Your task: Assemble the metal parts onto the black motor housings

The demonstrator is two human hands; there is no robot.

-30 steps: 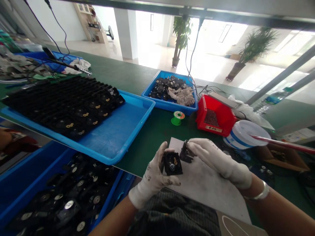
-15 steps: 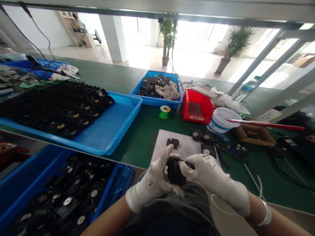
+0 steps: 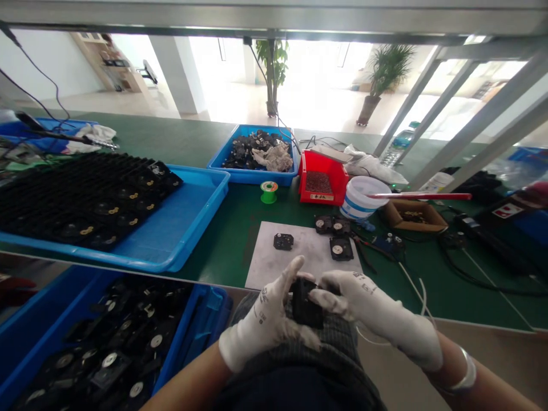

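A green-topped workbench (image 3: 240,214) runs across the scene, and four blue plastic trays seem to keep the parts sorted. The large left tray (image 3: 184,234) holds many black units in dense rows. The near tray (image 3: 212,299), below the bench edge, holds more units with round metal discs, perhaps placed there to be within easy reach. The far tray (image 3: 252,178) holds dark pieces and crumpled cloth (image 3: 278,160), and a fourth tray (image 3: 43,127) stands at far left. To the right are one red bin (image 3: 309,171) and one white bucket (image 3: 357,200). A white sheet (image 3: 274,265) lies before the person, apparently as a clean work surface, with four flat black units (image 3: 341,249) on it or at its far edge. One pair of pliers (image 3: 363,245) lies to its right.

The gloved left hand (image 3: 265,319) and right hand (image 3: 363,299) together grasp one black unit (image 3: 305,303), just beyond the sheet's near edge. The left thumb stands up beside it, and the right fingers press on its right side, so both hands support it.
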